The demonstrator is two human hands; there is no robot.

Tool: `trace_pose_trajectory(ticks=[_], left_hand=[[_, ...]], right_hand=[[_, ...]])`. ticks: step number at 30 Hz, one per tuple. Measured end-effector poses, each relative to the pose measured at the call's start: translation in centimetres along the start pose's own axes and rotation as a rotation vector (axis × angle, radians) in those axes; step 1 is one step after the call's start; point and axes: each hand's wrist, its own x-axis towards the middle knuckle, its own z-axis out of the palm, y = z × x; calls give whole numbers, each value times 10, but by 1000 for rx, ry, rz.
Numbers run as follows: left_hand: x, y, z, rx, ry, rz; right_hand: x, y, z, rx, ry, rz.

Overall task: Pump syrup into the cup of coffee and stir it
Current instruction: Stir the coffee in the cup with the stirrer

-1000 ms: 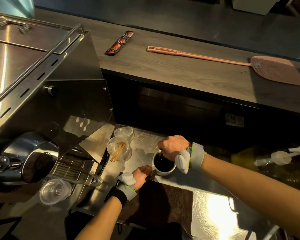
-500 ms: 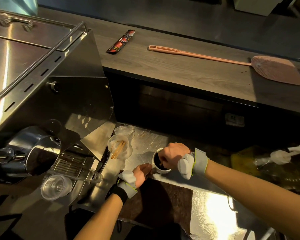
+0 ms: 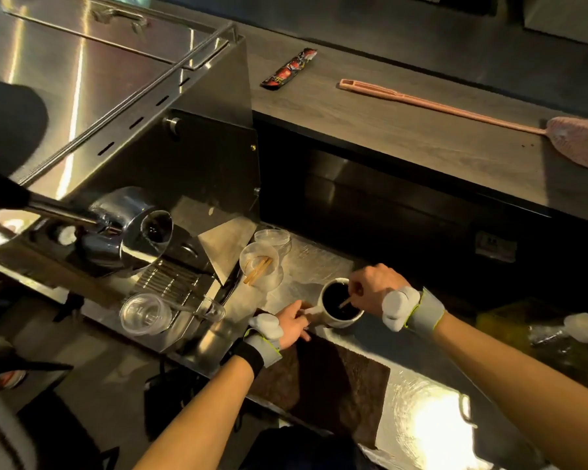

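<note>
A white cup (image 3: 337,321) full of dark coffee stands on the steel counter. My left hand (image 3: 294,323) pinches the cup's handle from the left. Just right of the cup, my right hand (image 3: 374,288) is closed on a thin wooden stir stick (image 3: 346,302) whose lower end dips into the coffee. A syrup bottle with a white pump (image 3: 585,328) lies in shadow at the far right.
A clear plastic cup (image 3: 261,269) holding wooden stir sticks stands left of the coffee, an empty one (image 3: 273,237) behind it. The espresso machine (image 3: 123,137) fills the left. A dark mat (image 3: 323,374) lies near me. A pink fly swatter (image 3: 455,111) and a snack wrapper (image 3: 288,68) rest on the wooden shelf.
My right hand has shifted to the cup's right rim, so the stick and the coffee surface now show. The view has swung, bringing the machine closer.
</note>
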Motion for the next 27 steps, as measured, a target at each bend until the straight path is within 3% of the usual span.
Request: trace_pose_trajectory(ticks=[10,15,20,27], left_hand=[[-60,-15,-20,-14,190,-22],[-113,-32,-34,-70,337,-50],[-168,-62,-47,-126,521,-87],[-268,-106,-58,-224,849,-126]], right_hand=[[-23,6,-17,45,244,36],[-55,-7,-50,52,340,-50],[-92,-53,-65,84,406,-300],[-120,-168,-39,-11,272,-765]])
